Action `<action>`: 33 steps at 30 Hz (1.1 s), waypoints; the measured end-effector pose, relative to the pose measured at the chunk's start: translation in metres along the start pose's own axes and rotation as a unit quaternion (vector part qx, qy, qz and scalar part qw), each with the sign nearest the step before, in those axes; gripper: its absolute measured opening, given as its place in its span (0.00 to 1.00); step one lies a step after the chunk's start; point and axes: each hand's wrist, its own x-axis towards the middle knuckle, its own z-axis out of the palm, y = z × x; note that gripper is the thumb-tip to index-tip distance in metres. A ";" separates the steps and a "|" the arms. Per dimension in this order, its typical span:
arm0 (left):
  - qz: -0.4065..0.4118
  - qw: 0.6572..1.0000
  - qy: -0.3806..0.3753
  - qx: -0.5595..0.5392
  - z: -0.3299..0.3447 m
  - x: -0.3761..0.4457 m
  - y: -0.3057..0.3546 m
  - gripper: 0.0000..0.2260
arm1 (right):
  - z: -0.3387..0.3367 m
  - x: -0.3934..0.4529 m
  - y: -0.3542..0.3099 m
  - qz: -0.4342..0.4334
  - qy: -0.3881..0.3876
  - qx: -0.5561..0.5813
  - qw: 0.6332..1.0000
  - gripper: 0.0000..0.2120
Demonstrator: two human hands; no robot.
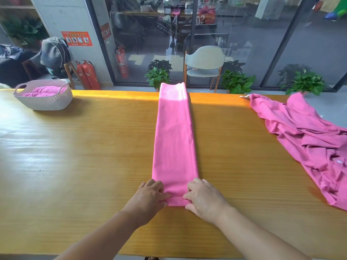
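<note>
The pink towel (174, 139) lies folded into a long strip down the frame's centre. The left hand (150, 196) and right hand (204, 197) curl their fingers round its near end. The rolling looks barely begun, with nearly the whole length left.

L hand (150, 196), R hand (204, 199); both pinching

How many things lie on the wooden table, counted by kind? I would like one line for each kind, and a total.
Pink cloths: 3 (folded strip, pinched at its near end by the left hand and the right hand; crumpled heap at the right, counted as one; bundle inside the basket)
Baskets: 1
Total: 4
</note>
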 end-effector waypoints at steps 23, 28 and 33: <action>0.073 0.991 0.106 0.032 0.005 0.008 -0.007 0.04 | -0.011 0.023 0.013 0.142 -0.011 0.176 0.974 0.03; 0.059 0.992 0.115 0.000 0.000 0.006 -0.011 0.14 | -0.002 0.022 0.009 0.071 0.020 0.084 0.994 0.09; 0.014 0.997 0.045 -0.064 -0.015 0.020 -0.014 0.18 | -0.010 0.017 0.008 0.056 -0.008 0.048 0.997 0.15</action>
